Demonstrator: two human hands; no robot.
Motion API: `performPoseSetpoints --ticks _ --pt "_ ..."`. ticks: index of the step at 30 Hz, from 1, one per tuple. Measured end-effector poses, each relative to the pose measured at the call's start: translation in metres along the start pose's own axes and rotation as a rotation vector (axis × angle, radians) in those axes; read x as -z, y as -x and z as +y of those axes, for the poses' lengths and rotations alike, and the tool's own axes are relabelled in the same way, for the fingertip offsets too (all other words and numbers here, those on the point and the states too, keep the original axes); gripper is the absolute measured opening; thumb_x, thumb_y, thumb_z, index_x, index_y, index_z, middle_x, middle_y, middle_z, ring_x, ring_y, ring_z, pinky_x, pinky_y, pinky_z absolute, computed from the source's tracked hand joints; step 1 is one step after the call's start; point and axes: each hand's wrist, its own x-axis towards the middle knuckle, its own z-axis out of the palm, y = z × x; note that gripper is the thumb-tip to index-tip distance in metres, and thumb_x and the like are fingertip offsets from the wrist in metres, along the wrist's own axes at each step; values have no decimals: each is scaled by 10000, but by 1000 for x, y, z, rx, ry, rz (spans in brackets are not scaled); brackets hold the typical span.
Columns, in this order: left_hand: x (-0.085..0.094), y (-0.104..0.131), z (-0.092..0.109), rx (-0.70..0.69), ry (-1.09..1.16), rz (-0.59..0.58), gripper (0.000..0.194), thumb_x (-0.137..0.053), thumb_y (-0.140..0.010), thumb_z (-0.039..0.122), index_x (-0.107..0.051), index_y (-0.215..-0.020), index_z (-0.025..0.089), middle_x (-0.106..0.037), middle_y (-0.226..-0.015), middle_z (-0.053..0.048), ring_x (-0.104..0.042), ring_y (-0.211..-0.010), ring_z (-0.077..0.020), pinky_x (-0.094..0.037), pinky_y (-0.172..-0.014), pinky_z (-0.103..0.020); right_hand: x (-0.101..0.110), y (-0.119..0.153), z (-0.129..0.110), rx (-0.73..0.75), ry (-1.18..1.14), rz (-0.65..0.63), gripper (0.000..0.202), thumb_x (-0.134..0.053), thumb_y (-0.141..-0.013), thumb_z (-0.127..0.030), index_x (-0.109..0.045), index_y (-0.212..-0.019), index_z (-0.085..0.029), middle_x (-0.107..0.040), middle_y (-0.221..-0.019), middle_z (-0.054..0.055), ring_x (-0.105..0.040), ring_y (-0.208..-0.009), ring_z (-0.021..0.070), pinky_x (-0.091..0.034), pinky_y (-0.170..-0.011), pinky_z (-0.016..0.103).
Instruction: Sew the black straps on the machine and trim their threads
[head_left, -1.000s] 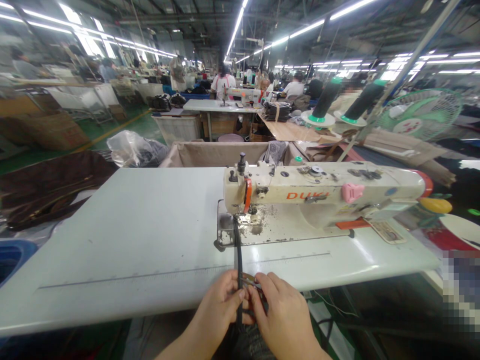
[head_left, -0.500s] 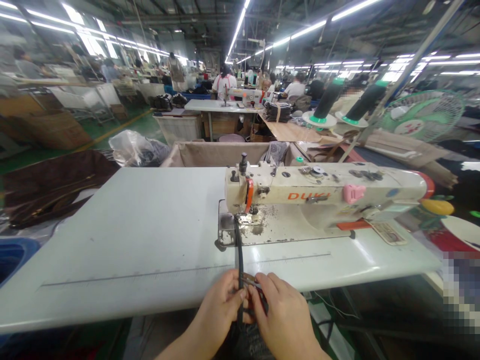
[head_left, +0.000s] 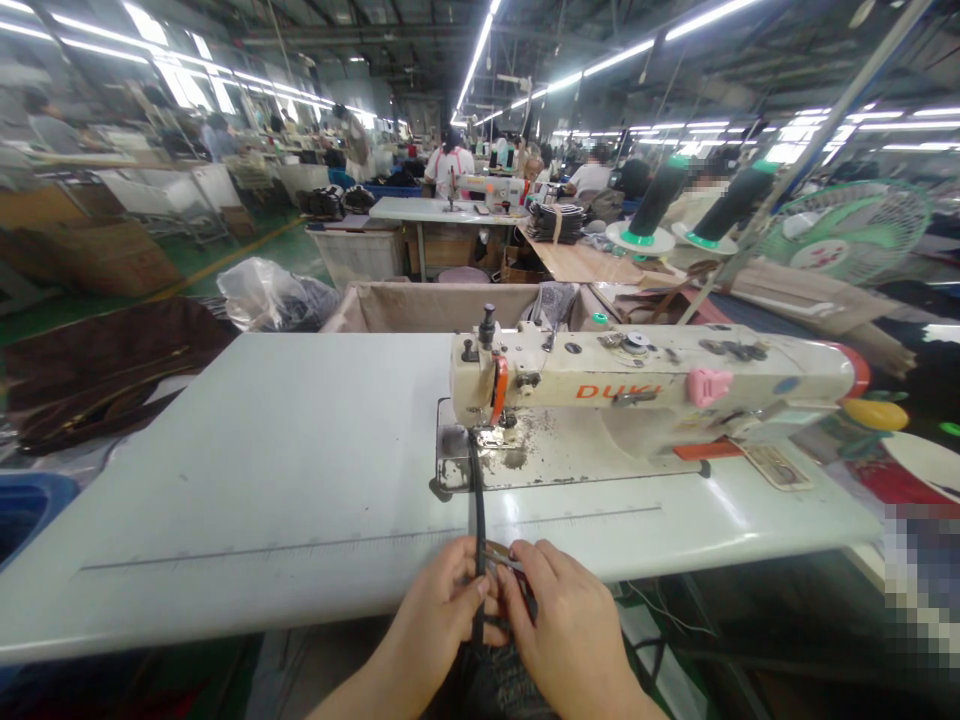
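A narrow black strap (head_left: pixel 478 490) runs from under the presser foot of the sewing machine (head_left: pixel 585 390) toward me and over the table's front edge. My left hand (head_left: pixel 446 600) is closed on it, thumb and fingers pinching it just past that edge. Beside it, my right hand (head_left: pixel 559 615) is closed around a thin metal tool that looks like thread snips (head_left: pixel 504 560), its tip close to the strap. The fingers hide much of this tool. Below both hands, dark fabric (head_left: pixel 502 685) with faint lettering lies at my lap.
The pale sewing table (head_left: pixel 300 450) carries a printed ruler line along its front. Behind it stands a beige fabric-lined bin (head_left: pixel 420 305). Brown fabric with zips (head_left: pixel 112 370) and a blue tub (head_left: pixel 37 505) are at left. Thread cones (head_left: pixel 660 200) and a green fan (head_left: pixel 840 230) stand right.
The metal tool in my right hand has turned slightly and shows more of its length by the strap. My hands and the strap stay in nearly the same place.
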Motion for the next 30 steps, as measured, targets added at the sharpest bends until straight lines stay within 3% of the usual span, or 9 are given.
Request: performPoseSetpoints --ticks 14,23,30 --pt "0 -1 -6 -21 10 2 662 -859 -772 705 -673 -1137 185 -718 -1048 -93 -726 -863 -242 -655 -734 -400 0 -1 -5 37 60 30 301 -376 -1123 -254 -655 -1014 -224 -683 -756 13 -653 -619 221 -410 -591 356" --pt "6 1 -5 15 25 -54 578 -830 -855 625 -655 -1211 206 -690 -1058 -71 -756 -916 -247 -659 -799 -400 -6 -6 13 -37 -232 -89 104 -617 -1001 -159 -682 -1006 -239 -725 -825 -18 -695 -723 204 -458 -656 324" --pt "5 0 -9 21 29 -25 585 -857 -826 622 -662 -1182 201 -691 -1033 -66 -758 -893 -244 -658 -775 -385 -9 -1 9 -36 -155 -66 113 -598 -1010 -169 -700 -1025 -215 -727 -811 10 -691 -700 236 -441 -639 354"
